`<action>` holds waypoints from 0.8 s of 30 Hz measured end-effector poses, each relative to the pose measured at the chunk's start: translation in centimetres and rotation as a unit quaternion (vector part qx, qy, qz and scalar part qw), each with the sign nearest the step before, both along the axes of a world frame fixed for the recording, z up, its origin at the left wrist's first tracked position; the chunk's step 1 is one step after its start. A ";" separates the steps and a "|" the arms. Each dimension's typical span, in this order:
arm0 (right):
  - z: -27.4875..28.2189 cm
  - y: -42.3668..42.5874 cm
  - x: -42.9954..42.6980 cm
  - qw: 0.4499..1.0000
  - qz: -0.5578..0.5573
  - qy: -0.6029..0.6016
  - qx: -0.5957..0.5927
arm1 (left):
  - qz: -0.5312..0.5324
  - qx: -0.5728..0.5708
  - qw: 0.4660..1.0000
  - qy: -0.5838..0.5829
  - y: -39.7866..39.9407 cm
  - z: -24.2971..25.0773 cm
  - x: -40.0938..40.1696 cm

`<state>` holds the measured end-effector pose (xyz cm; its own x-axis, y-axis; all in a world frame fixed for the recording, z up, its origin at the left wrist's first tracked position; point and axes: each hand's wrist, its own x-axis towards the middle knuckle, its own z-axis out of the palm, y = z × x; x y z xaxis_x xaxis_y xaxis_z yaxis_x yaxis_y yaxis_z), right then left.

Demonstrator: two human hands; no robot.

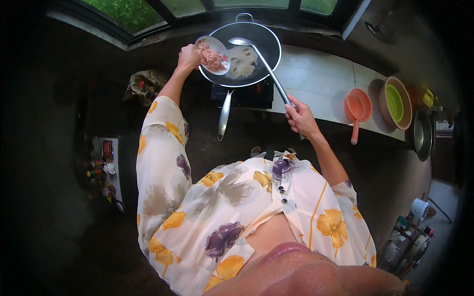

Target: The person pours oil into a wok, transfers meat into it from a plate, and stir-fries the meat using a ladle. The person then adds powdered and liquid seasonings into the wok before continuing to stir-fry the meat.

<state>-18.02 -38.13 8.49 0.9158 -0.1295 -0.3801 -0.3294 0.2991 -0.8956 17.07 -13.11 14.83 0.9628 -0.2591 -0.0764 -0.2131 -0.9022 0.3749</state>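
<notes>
My left hand (189,57) grips the rim of a small white plate (224,50) with a red pattern, tilted over the left side of a dark wok (268,40). Sliced raw meat (213,59) lies on the plate. Whitish, foamy liquid (242,63) covers part of the wok's bottom. My right hand (301,117) holds the long handle of a metal ladle (240,41), its bowl inside the wok. Beneath the wok is a black cooktop (264,97), and the wok's metal handle (224,118) points towards me.
On the tiled counter (314,68) to the right stand a coral plastic dipper (358,105), a green bowl (394,103) inside a tan basin (407,114), and a metal basin (423,135). A window frame (177,18) runs behind the wok. A crumpled bag (142,87) lies at left.
</notes>
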 end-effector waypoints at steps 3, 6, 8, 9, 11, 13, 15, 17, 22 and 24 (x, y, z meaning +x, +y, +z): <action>-0.4 0.7 1.1 1.000 0.025 -0.012 0.005 | -0.029 0.043 0.998 -0.024 -2.0 -1.1 0.8; -0.3 1.3 2.1 0.999 0.034 -0.025 -0.001 | -0.043 0.057 0.997 -0.017 -3.9 -1.3 0.7; -1.0 1.5 2.3 0.997 0.056 -0.038 -0.045 | -0.042 0.061 0.997 0.001 -4.7 -1.2 0.7; -1.9 1.4 2.2 0.997 0.055 -0.036 -0.044 | -0.037 0.059 0.997 0.025 -5.1 -0.8 0.7; -3.7 1.3 2.0 0.921 0.025 -0.193 -0.338 | -0.025 0.058 0.997 0.050 -5.1 -0.5 0.8; -3.0 1.0 1.3 0.914 0.047 -0.163 -0.368 | 0.000 0.049 0.999 0.022 -4.7 -0.9 1.4; -3.1 0.8 0.9 0.904 0.070 -0.138 -0.398 | 0.029 0.046 0.999 0.007 -3.8 -1.4 2.9; -4.5 0.1 0.9 0.883 0.051 -0.145 -0.444 | 0.019 0.079 0.996 -0.025 -3.3 -1.5 3.3; -3.4 -2.1 0.9 0.878 0.026 -0.121 -0.462 | 0.088 0.042 0.995 -0.018 -0.8 -0.8 2.5; -1.8 -3.2 0.7 0.895 0.028 -0.093 -0.435 | 0.092 0.041 0.995 -0.013 0.3 0.1 1.0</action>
